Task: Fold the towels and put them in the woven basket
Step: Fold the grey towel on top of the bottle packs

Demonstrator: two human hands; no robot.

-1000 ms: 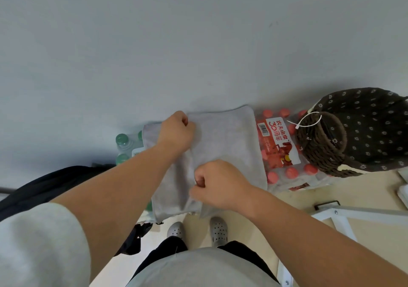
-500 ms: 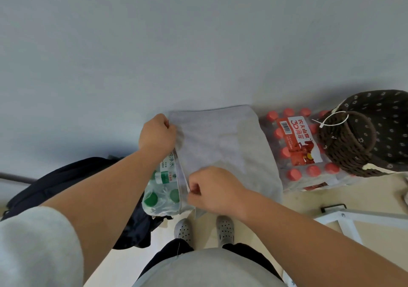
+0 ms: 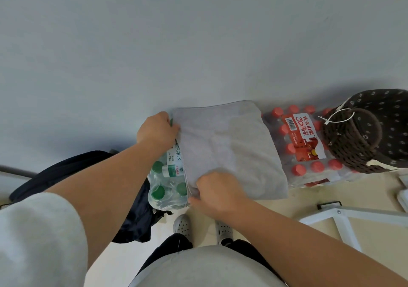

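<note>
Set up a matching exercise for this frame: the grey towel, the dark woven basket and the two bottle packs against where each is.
1. grey terry towel
2. dark brown woven basket
3. shrink-wrapped pack of red-capped bottles
4. shrink-wrapped pack of green-capped bottles

A. far right
B. between towel and basket
C. showing at the towel's left edge
D. gripped by left hand and right hand

Pairs: 1-D, 2-A, 3-B, 4-C.

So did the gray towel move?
Yes. The towel has its left edge shifted right, toward the red-capped bottle pack, uncovering the green-capped bottle pack beneath.
</note>
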